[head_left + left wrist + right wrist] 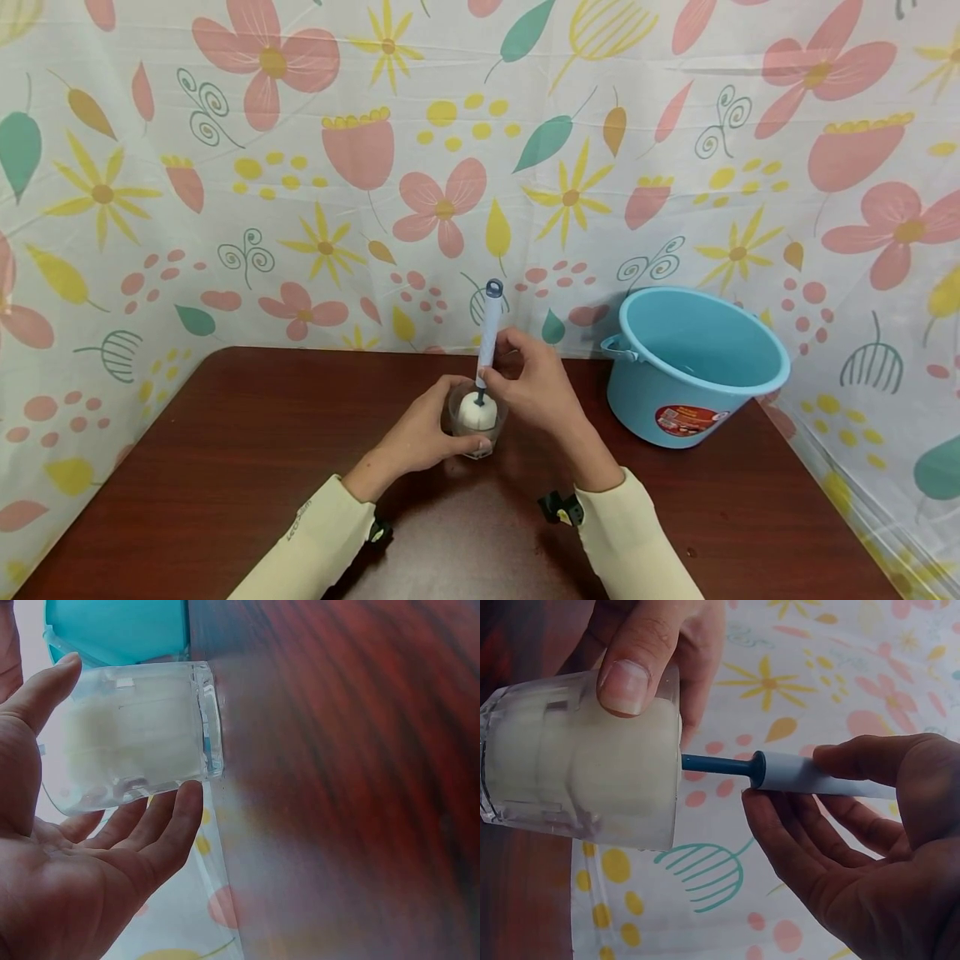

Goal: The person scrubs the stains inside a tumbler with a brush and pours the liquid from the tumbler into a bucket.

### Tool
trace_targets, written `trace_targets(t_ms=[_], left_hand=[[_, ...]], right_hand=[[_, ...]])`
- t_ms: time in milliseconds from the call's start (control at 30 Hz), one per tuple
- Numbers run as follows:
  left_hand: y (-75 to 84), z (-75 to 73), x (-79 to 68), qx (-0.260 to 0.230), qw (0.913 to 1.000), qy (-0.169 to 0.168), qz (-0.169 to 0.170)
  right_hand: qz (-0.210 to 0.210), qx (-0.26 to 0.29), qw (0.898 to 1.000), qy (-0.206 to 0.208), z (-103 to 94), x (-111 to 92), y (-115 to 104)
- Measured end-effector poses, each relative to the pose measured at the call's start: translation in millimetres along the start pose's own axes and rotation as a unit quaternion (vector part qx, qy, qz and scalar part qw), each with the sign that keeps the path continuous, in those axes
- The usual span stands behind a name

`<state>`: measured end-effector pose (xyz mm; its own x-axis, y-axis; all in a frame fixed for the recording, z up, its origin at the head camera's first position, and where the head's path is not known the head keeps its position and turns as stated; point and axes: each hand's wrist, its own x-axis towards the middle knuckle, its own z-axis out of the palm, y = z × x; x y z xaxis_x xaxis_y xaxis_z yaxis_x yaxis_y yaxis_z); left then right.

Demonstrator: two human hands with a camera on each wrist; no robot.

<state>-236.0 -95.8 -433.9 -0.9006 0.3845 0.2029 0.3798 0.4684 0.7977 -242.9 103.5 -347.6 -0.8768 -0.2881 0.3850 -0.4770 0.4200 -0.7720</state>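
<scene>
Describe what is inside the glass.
A white sponge sits inside the glass, its dark stem rising out of the top. The left hand covers part of the glass's side, and the sponge hides the stem's lower end.

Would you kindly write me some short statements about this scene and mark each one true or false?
1. The left hand holds the glass. True.
2. The glass is opaque. False: it is clear, with the white brush head showing inside.
3. The right hand holds the handle. True.
4. The bucket is right of the glass in the head view. True.
5. The handle lies in the bucket. False: it rises above the glass.
</scene>
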Motion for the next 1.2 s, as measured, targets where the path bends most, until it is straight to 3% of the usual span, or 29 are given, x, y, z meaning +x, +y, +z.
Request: trace_targets(t_ms=[533,833,1200], left_hand=[[-2.0,-0.2,1.8,0.008,0.9999,-0.007,-0.010],[-2.9,0.2,3.4,0.015,0.9998,-0.004,-0.008],[-3.9,-0.4,2.2,0.003,0.9999,-0.006,-0.009]], right_hand=[[-0.021,0.000,0.999,0.035,-7.3,-4,-13],[-0.022,0.039,0.998,0.049,-12.0,-5,-22],[-0.034,0.061,0.996,0.046,-10.1,-4,-19]])
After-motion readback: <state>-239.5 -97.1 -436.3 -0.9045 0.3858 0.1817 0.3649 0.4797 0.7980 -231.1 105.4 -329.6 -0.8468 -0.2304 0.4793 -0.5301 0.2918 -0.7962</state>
